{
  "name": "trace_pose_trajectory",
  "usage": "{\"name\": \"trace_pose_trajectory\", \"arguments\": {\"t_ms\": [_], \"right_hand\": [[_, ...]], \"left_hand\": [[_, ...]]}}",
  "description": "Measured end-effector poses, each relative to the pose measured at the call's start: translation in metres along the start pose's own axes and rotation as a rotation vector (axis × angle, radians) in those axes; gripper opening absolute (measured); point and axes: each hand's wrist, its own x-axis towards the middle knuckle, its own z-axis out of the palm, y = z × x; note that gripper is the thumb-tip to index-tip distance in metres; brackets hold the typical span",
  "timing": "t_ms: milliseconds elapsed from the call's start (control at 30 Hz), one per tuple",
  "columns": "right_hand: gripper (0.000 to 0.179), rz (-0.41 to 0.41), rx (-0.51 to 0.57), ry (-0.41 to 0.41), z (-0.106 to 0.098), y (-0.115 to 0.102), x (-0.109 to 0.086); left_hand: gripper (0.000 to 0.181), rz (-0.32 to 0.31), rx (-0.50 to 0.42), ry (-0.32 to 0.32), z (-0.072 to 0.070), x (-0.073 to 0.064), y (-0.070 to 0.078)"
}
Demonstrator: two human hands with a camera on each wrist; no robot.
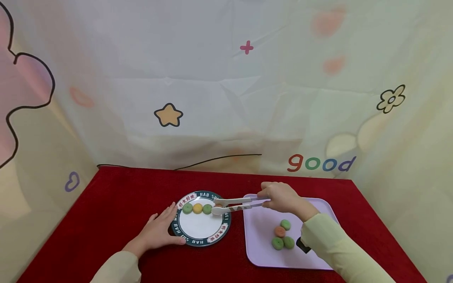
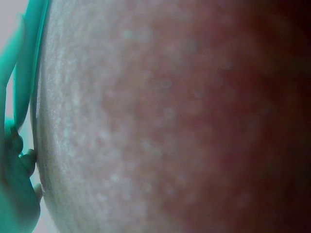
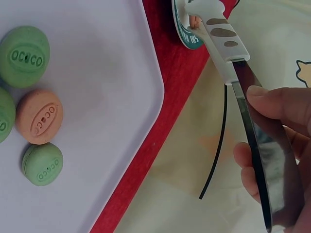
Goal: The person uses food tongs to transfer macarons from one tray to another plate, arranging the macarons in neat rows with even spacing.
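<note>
In the head view my left hand (image 1: 159,230) rests at the left rim of a round plate (image 1: 199,228), fingers extended and thumb along the near rim. My right hand (image 1: 283,196) grips metal tongs (image 1: 233,208) with white tips, reaching left over the plate. An orange round cookie (image 3: 194,22) shows partly between the tips, low over the plate or on it; I cannot tell which. Beside it stand a green cookie (image 1: 207,209), a yellow cookie (image 1: 197,208) and another green cookie (image 1: 187,208) in a row. The left wrist view shows part of the hand (image 2: 19,179), green-tinted, beside a blurred surface.
A lilac tray (image 1: 262,251) lies right of the plate under my right forearm. On it sit an orange cookie (image 1: 279,231) and several green cookies (image 1: 277,243), close together. A small black object (image 1: 303,245) shows at my right sleeve. Red cloth (image 1: 131,188) covers the table; a printed curtain hangs behind.
</note>
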Motion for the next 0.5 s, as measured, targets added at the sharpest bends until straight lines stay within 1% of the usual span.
{"name": "trace_pose_trajectory", "arguments": {"t_ms": [200, 500], "right_hand": [[0.014, 0.003, 0.012, -0.007, 0.0024, 0.0001, 0.0017], [0.013, 0.008, -0.009, -0.015, 0.0044, -0.0012, 0.0038]], "left_hand": [[0.113, -0.004, 0.001, -0.003, -0.0001, -0.0005, 0.0008], [0.113, -0.006, 0.007, -0.005, 0.0000, -0.0003, 0.0019]]}}
